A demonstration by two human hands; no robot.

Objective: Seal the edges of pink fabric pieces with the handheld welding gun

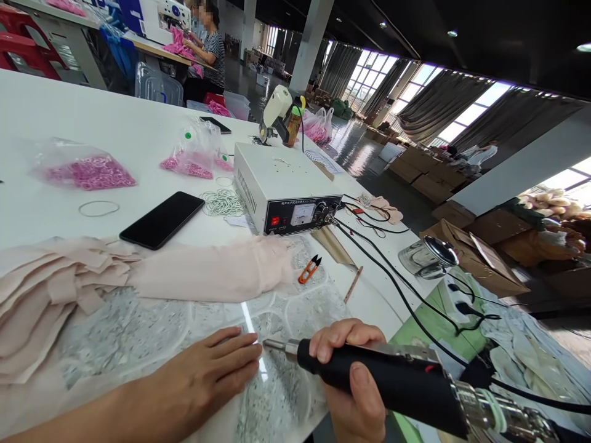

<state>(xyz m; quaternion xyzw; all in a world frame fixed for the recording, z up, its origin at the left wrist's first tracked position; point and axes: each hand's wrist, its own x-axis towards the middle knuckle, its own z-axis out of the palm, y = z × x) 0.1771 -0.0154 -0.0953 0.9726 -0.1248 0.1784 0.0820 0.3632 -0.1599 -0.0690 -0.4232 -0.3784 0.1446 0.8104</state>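
Observation:
My left hand (203, 375) lies flat with fingers stretched out on a grey marble-patterned sheet (272, 400), its fingertips just short of the tool's tip. In my right hand (355, 387) is a black handheld ultrasonic welder (383, 378), fingers wrapped round its body and its slim metal tip pointing left. Beyond my hands, a folded pale pink sheer fabric (212, 271) stretches across the sheet, with more layered pale pink pieces (41, 307) at the left. Orange thread snips (309, 269) rest by the fabric's right end.
A white control box (289, 184) with a meter stands behind the fabric; black cables (392, 277) run from it rightward. Nearby are a black phone (161, 220), pale elastic loops (224, 203), bags of pink rings (87, 169), a tape dispenser (276, 114) and a glass mug (427, 257). A person (207, 55) sits at a sewing machine.

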